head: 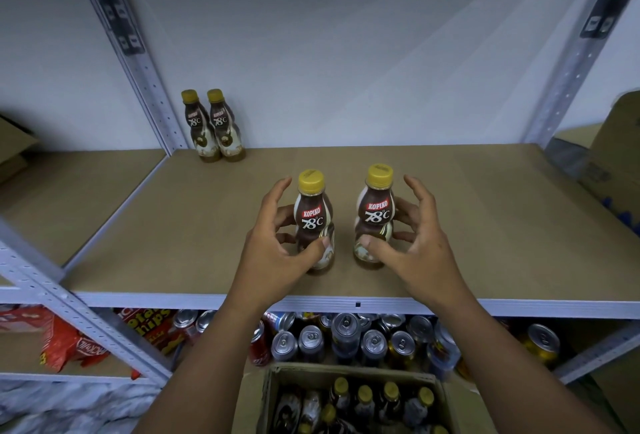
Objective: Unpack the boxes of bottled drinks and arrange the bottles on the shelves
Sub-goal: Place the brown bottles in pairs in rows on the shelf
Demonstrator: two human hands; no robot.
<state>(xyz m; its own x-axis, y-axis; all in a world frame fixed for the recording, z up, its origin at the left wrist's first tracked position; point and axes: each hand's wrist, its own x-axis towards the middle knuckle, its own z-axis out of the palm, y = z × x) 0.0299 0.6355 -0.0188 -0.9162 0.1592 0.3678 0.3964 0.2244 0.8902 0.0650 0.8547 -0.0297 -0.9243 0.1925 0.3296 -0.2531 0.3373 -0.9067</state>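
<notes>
Between the two hands ran a narrow gap of bare shelf (485, 225), with a bottle on either side of it. The left hand (277, 246) wrapped the left bottle (313, 215), thumb pressed on the lower front of the label, fingers curled behind, index finger lifted clear beside the cap. The right hand (412, 243) held the right bottle (377, 212) the same way, mirrored. Both bottles looked upright, bases on or just at the board, not far ahead of the shelf's front edge. Well beyond the left hand, at the back, a pair of bottles (214, 125) stood touching each other. Under the wrists lay the open box (349, 372) with more bottles, and cans (346, 333) beneath the shelf.

Both grips sat low on tall, waisted bottles, so a careless release or a dragging thumb could probably tip one toward the edge and down onto the box or cans. Sliding both back at once risked knocking them together, or into the rear pair.
</notes>
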